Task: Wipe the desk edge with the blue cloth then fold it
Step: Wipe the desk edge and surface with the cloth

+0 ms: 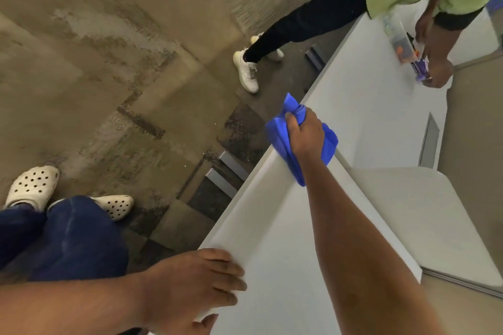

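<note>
The white desk (275,242) runs from the lower middle up to the upper right, its left edge (245,187) facing the carpet. My right hand (306,130) is stretched out along that edge, shut on the bunched blue cloth (280,133), which lies pressed on the desk edge and hangs a little over it. My left hand (196,283) rests flat on the near corner of the desk, fingers spread over the top and thumb under the edge, holding nothing.
Another person in a green top and black trousers (307,22) stands at the far end of the desk, holding a spray bottle (420,71) near a clear container (397,32). Brown patterned carpet (109,62) lies to the left. My legs and white clogs (32,185) are at the lower left.
</note>
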{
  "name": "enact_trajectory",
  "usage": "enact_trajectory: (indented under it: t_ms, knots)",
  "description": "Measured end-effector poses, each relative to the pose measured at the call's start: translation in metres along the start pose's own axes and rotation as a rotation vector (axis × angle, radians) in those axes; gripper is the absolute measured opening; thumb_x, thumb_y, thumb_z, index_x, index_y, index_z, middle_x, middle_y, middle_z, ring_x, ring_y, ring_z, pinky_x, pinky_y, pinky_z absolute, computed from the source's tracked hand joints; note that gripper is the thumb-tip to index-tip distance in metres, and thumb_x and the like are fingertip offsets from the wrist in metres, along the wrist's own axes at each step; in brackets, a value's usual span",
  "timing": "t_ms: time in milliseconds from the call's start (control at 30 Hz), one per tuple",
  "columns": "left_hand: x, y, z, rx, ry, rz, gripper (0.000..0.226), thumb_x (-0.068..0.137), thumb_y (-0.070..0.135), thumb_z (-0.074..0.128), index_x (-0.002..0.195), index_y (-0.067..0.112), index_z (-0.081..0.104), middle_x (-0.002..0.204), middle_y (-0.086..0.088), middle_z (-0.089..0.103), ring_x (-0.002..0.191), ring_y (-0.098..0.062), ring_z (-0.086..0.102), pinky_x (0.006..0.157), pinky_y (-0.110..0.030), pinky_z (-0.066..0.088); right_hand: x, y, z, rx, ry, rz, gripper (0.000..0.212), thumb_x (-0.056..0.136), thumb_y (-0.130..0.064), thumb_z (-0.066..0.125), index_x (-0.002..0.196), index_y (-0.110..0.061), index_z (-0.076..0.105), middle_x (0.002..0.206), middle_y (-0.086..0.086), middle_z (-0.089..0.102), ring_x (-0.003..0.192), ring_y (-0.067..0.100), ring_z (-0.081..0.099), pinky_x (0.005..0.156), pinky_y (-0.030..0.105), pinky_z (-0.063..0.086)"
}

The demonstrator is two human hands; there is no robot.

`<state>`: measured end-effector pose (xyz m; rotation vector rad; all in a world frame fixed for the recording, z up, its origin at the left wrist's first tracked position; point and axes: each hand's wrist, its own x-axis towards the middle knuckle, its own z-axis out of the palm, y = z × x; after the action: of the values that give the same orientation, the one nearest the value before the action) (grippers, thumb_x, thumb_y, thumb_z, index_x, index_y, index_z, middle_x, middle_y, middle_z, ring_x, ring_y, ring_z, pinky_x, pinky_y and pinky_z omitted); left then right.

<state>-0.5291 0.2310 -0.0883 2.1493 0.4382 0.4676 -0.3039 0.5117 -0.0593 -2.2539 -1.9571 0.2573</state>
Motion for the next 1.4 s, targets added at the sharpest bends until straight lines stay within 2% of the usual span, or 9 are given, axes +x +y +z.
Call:
enact_trajectory:
  t_ms: [233,333,400,533,667,833,967,1267,1400]
  knots:
    - [0.000,0.001,-0.002,-0.035,-0.008,0.011,0.042,0.105,0.043,0.043,0.135,0.029,0.070,0.158,0.015,0.053,0.154,-0.005,0.031,0.129,-0.027,0.004,0.006,-0.012,0.001,-0.001,-0.026,0.087,0.026,0.106,-0.032,0.046,0.111,-0.014,0.065,0.107,0.007,0.073,0.101,0.031,0.068,0.097,0.048,0.053]
    - [0.002,0.001,-0.005,-0.039,-0.004,0.037,0.046,0.107,0.042,0.038,0.139,0.025,0.068,0.161,0.013,0.049,0.155,-0.005,0.028,0.128,-0.024,-0.006,-0.026,-0.006,0.003,0.084,0.011,-0.073,0.031,0.108,-0.031,0.049,0.130,-0.014,0.063,0.133,0.006,0.069,0.131,0.030,0.059,0.118,0.048,0.041]
    - [0.004,0.001,-0.006,-0.046,0.010,0.055,0.047,0.108,0.040,0.038,0.142,0.022,0.065,0.163,0.011,0.047,0.156,-0.008,0.026,0.125,-0.020,-0.014,-0.062,0.004,0.008,0.081,-0.064,-0.201,0.043,0.110,-0.040,0.044,0.148,-0.020,0.054,0.154,-0.004,0.056,0.156,0.020,0.036,0.131,0.042,0.021]
    - [0.005,0.001,-0.002,-0.023,0.065,0.100,0.049,0.106,0.037,0.038,0.144,0.018,0.062,0.164,0.006,0.045,0.157,-0.011,0.024,0.126,-0.021,-0.014,-0.135,0.028,0.008,0.004,-0.205,-0.490,0.048,0.112,-0.051,0.033,0.150,-0.028,0.049,0.158,-0.010,0.052,0.160,0.012,0.027,0.133,0.041,0.015]
    - [0.000,0.002,-0.002,-0.009,0.089,0.073,0.045,0.103,0.038,0.042,0.135,0.022,0.068,0.157,0.009,0.053,0.153,-0.011,0.033,0.130,-0.026,-0.005,-0.128,0.041,0.001,-0.145,-0.338,-0.868,0.053,0.109,-0.053,0.032,0.138,-0.019,0.060,0.143,0.002,0.066,0.149,0.027,0.047,0.130,0.052,0.022]
    - [-0.001,-0.006,-0.001,0.106,0.055,0.086,0.032,0.095,0.043,0.052,0.113,0.036,0.078,0.137,0.023,0.066,0.138,-0.003,0.052,0.126,-0.027,0.005,-0.048,0.015,-0.005,-0.303,-0.458,-1.216,0.054,0.096,-0.059,0.045,0.103,-0.011,0.070,0.096,0.007,0.068,0.092,0.032,0.059,0.102,0.044,0.042]
    - [0.001,-0.012,0.003,0.136,0.059,0.112,0.033,0.096,0.043,0.048,0.108,0.043,0.079,0.135,0.029,0.067,0.136,0.004,0.054,0.125,-0.023,0.022,0.002,0.006,-0.006,-0.328,-0.367,-1.101,0.050,0.095,-0.052,0.047,0.081,-0.007,0.065,0.075,0.011,0.064,0.069,0.034,0.058,0.077,0.041,0.040]
    - [-0.001,0.002,0.000,0.037,0.076,0.062,0.038,0.097,0.043,0.051,0.123,0.030,0.076,0.146,0.016,0.064,0.146,-0.005,0.045,0.129,-0.029,-0.002,-0.026,-0.022,-0.007,-0.267,-0.179,-0.635,0.051,0.101,-0.041,0.039,0.062,-0.011,0.052,0.060,0.018,0.060,0.062,0.037,0.058,0.065,0.043,0.040]
    - [-0.001,0.001,-0.003,0.041,0.073,0.062,0.034,0.094,0.040,0.054,0.116,0.029,0.078,0.142,0.014,0.066,0.141,-0.008,0.049,0.128,-0.029,0.009,-0.101,-0.022,0.010,-0.178,-0.219,-0.767,0.044,0.101,-0.035,0.045,0.067,-0.011,0.057,0.060,0.012,0.060,0.059,0.032,0.055,0.065,0.037,0.032]
